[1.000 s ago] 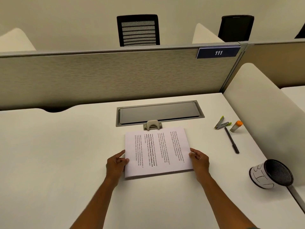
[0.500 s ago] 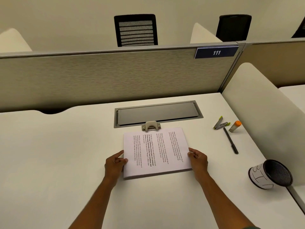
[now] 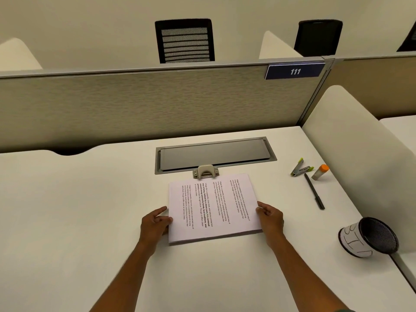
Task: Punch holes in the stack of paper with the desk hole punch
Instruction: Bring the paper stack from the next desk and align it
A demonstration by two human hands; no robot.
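Your left hand (image 3: pixel 155 224) and right hand (image 3: pixel 270 218) grip the two short sides of the white stack of printed paper (image 3: pixel 212 207), fingers curled against the edges and thumbs on top, so the stack sits squarely between them on the pale white desk (image 3: pixel 67 221). The sheets lie flat, with the text running sideways to you. Off to your right, a black mesh pen cup with a white paper wrap (image 3: pixel 369 237) lies tipped on its side, its mouth facing right; you cannot see anything inside it.

Just beyond the stack's far edge, touching or nearly touching it, stands the small beige desk hole punch (image 3: pixel 205 171), in front of the grey metal cable tray lid (image 3: pixel 215 154) set into the desk. Further right lie a black pen (image 3: pixel 314 191), a green-tipped metal stapler (image 3: pixel 300 168) and an orange-capped glue stick (image 3: pixel 320 172).
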